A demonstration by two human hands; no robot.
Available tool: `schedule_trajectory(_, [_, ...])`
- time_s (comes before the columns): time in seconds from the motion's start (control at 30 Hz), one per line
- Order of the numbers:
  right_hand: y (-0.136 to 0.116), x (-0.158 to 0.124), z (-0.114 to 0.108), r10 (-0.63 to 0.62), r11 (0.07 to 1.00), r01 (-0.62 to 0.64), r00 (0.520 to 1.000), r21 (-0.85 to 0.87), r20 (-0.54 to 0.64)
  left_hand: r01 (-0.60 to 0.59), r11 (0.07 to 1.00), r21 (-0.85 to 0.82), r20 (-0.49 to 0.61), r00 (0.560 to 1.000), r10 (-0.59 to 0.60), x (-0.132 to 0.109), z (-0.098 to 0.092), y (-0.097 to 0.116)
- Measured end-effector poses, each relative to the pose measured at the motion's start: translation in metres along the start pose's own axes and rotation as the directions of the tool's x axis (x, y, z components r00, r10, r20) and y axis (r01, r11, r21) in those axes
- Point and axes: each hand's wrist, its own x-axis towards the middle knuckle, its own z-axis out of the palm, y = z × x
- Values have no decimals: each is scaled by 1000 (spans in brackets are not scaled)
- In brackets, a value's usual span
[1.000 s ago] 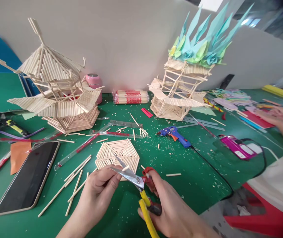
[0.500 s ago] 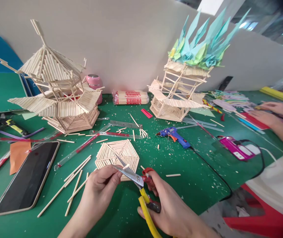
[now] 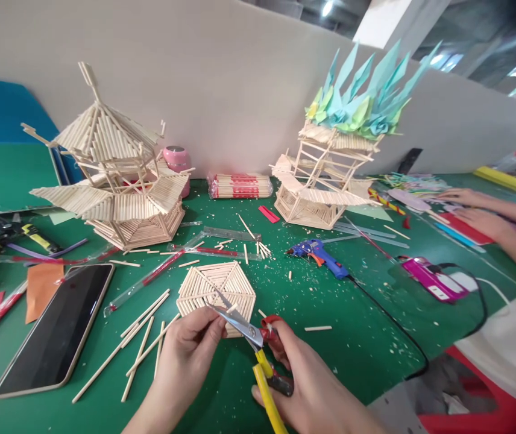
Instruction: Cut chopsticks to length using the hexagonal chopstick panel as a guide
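Observation:
My right hand (image 3: 312, 386) grips the red and yellow handles of a pair of scissors (image 3: 251, 337), whose blades are parted and point up and left. My left hand (image 3: 185, 352) pinches a short wooden stick (image 3: 231, 309) between thumb and forefinger, with the stick's end lying between the blades. Just beyond both hands a flat hexagon of glued sticks (image 3: 216, 288) lies on the green table (image 3: 366, 325). Several long loose sticks (image 3: 143, 328) are scattered to the left of my left hand.
A phone (image 3: 54, 328) lies at the left. Two stick pagodas stand behind: one at the left (image 3: 113, 175), one at the right (image 3: 325, 181) topped with folded paper. A blue glue gun (image 3: 319, 254), its black cable and a pink device (image 3: 434, 278) lie right. Another person's hands (image 3: 475, 211) work at far right.
The view has tilted up a little, so everything sits lower in the picture. My hands keep the same hold on the scissors and the stick. The other person's hands shifted slightly.

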Motion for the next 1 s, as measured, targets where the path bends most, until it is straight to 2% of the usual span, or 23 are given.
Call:
schedule_trajectory(0.07, [-1,0,-1,6,999,-7,1000,-37,-29,-2,999,34,31,1000,1,1,-4,2])
schedule_trajectory(0.13, [-2,-2,-3,-13,997,10,999,-80,-38,41,999,-26,93,995,-38,2,-9,5])
schedule_trajectory(0.3, [-2,-8,-10,-62,993,61,998,-102,-9,257,934,-250,278,943,-185,2,-16,6])
schedule_trajectory(0.4, [-5,-9,-10,-39,997,39,999,-63,4,252,937,-241,247,950,-192,0,-10,6])
schedule_trajectory(0.5, [-6,-9,-7,-21,999,21,1000,-26,-6,115,975,-188,113,989,-95,-1,0,7])
schedule_trajectory(0.57, [-6,-9,-5,-7,1000,6,1000,-10,-25,19,993,-116,23,1000,-16,-2,3,8])
schedule_trajectory(0.63, [-5,-9,-4,5,1000,-5,999,5,-32,-29,999,-44,3,1000,29,-2,2,8])
schedule_trajectory(0.73, [-4,-10,-6,-15,1000,14,1000,-21,-2,15,997,-73,114,993,-6,-1,-7,7])
schedule_trajectory(0.87, [-3,-10,-9,-70,995,73,997,-66,41,198,957,-212,240,960,-145,0,-13,7])
schedule_trajectory(0.93, [-2,-9,-9,-91,994,94,995,-52,51,231,950,-212,222,958,-183,1,-10,6])
schedule_trajectory(1.0, [-1,-7,-7,-106,993,108,993,-39,43,188,964,-189,152,975,-161,1,-3,4])
